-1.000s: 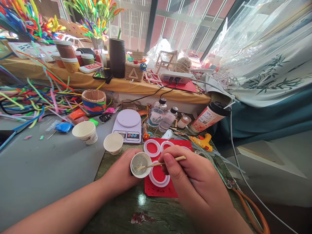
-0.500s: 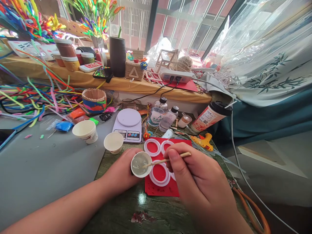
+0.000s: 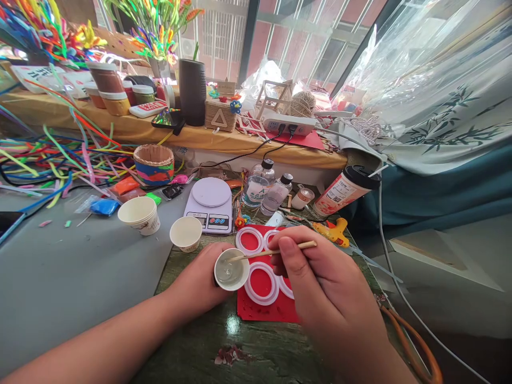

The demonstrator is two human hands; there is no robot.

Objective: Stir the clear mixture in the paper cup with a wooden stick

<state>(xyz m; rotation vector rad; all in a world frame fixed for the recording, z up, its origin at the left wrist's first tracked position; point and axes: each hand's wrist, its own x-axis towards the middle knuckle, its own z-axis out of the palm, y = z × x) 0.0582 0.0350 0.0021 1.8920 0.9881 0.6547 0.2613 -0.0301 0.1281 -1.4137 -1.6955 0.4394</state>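
My left hand (image 3: 202, 274) is wrapped round a small paper cup (image 3: 232, 284) that holds clear liquid with bubbles. Between the thumb and fingers of my right hand (image 3: 310, 272) is a thin wooden stick (image 3: 256, 254), its far end dipping into the cup. Several white ring moulds (image 3: 250, 290) lie on a red sheet (image 3: 266, 313) beside the cup, partly behind my right hand. Another paper cup (image 3: 186, 233) stands just beyond my left hand, near a white digital scale (image 3: 211, 194).
Stacked paper cups (image 3: 140, 216) stand at the left. Two clear bottles (image 3: 256, 184), a small jar (image 3: 303, 198), a lidded drink cup (image 3: 346, 189) and a yellow glue gun (image 3: 334, 232) are behind my right hand. A painted pot (image 3: 155, 165) and pipe cleaners lie back left.
My right hand has moved slightly up and away from me, and the stick's dipped end has shifted towards the cup's far side. My left hand and its cup are nearly unmoved.
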